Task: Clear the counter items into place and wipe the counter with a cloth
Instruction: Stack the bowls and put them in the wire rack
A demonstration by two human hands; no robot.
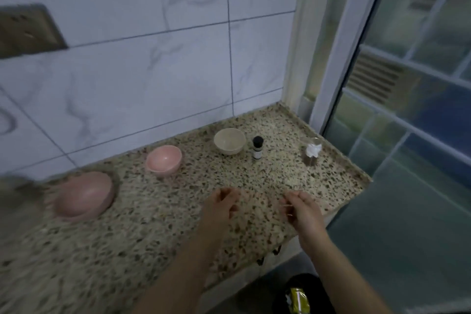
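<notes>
Both hands over the front part of the speckled stone worktop (158,211), near its right end. L hand (221,205): fingers loosely curled, holding nothing I can see. R hand (302,210): fingers loosely curled too, maybe something thin at the tips, too blurry to call; no cloth in either hand, none in view.

Items all sit beyond the hands, toward the back edge by the tiled wall (153,58). 5 things, running left to right: big pink bowl (85,195) well left, near the front-left area; small pink bowl (164,163) closer to the back edge; cream bowl (229,141) at the back, just left of the small dark-capped bottle (257,147), which stands upright, apart from the bowl. Clear glass w/ something white in it (312,151) stands near the right edge, back-right corner area.

Key relation: bottle + cream bowl lie straight ahead, between the 2 hands' lines; L hand nearer the cream bowl, R hand nearer the glass. Bottle's long axis vertical, so I'd judge a side pinch from the front suits.

Looks like clearing has barely begun; wiping not yet possible w/ items still spread out.

Right of the worktop: window frame + glass (407,109). Wall socket (25,30) upper left. Frame is motion-blurred at the left.
</notes>
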